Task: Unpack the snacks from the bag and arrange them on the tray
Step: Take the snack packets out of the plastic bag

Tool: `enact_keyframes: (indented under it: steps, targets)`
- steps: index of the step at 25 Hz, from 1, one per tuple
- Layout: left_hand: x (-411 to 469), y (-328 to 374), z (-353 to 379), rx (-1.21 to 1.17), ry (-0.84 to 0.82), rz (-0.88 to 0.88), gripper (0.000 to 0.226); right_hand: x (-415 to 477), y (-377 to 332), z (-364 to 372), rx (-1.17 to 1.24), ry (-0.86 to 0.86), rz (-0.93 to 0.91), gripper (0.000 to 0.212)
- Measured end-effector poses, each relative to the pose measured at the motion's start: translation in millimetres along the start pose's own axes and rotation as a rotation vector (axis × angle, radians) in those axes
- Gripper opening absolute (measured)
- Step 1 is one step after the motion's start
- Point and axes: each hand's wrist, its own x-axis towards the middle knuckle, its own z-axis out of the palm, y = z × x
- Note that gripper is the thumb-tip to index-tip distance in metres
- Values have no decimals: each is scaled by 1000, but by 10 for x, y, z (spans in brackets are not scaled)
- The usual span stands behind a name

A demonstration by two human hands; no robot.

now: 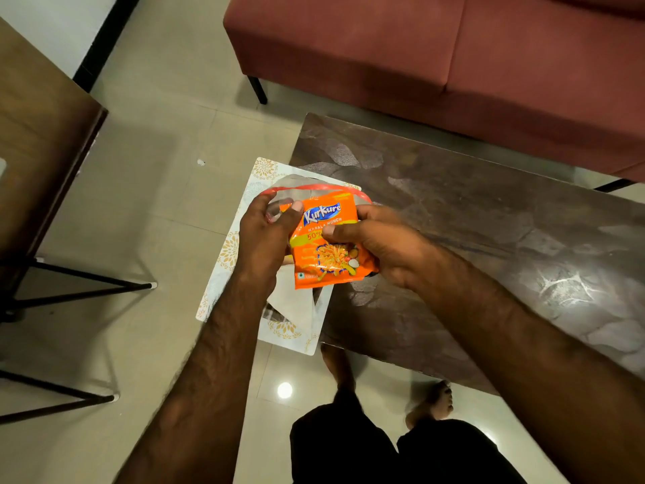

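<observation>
A clear plastic bag w/ a red rim (314,186) is held open above a white rectangular tray w/ gold floral print (220,284). The tray is laid on the corner of a dark marble-patterned table (488,221), w/ its left part overhanging the floor. One orange foil snack packet marked "Kurkure" (324,239) is held at the bag's mouth, above the tray and not resting on it. Whether its lower end is inside the bag can't be told. A pale shape is seen on the tray under the hands, but it can't be identified.

The left hand (265,239) is curled round the bag's rim, thumb tip laid on the packet's top-left corner. The right hand (380,242) is clamped on the packet's right side, thumb in front, fingers behind.

Count: 1 packet, 1 bag, 1 tray, 2 hands.
</observation>
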Motion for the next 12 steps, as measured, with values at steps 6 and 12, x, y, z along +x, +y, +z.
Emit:
enact_keyframes:
  steps: [6,12]
  targets:
    - [46,-15,48,50,38,-8,36,-205,68,-438,93,-80,-45,44]
    - [111,-94,-76,140,84,-3,63,-7,236,-906,249,331,-126,32]
